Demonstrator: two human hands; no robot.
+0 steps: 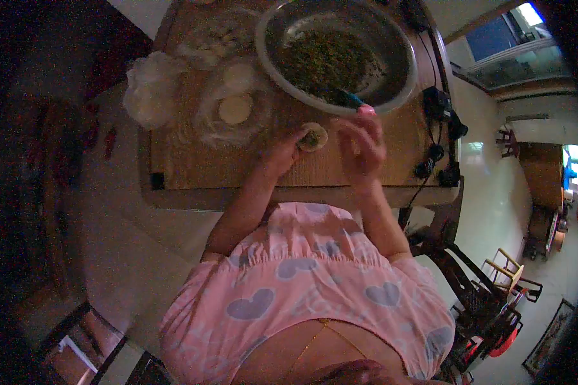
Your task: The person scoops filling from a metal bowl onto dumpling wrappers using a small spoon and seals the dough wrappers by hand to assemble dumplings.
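My left hand (284, 154) is closed around the edge of a round dough wrapper (322, 137) just above the table. Dark green filling (311, 137) lies in the middle of the wrapper. Close to the front rim of the bowl, my right hand (364, 146) has its fingers loosely bent and apart. Its fingertips are near the pink end of a spoon (352, 98), whose blue part leans over the rim into the filling. The large metal bowl (401, 80) holds chopped green filling (327, 58).
Left of the bowl, pale round wrappers (236, 110) lie on clear plastic. A white plastic bag (151, 90) bulges over the left edge of the wooden table (199, 170). A black adapter (437, 104) and cables run along the right side. Chairs (478, 289) stand at the right.
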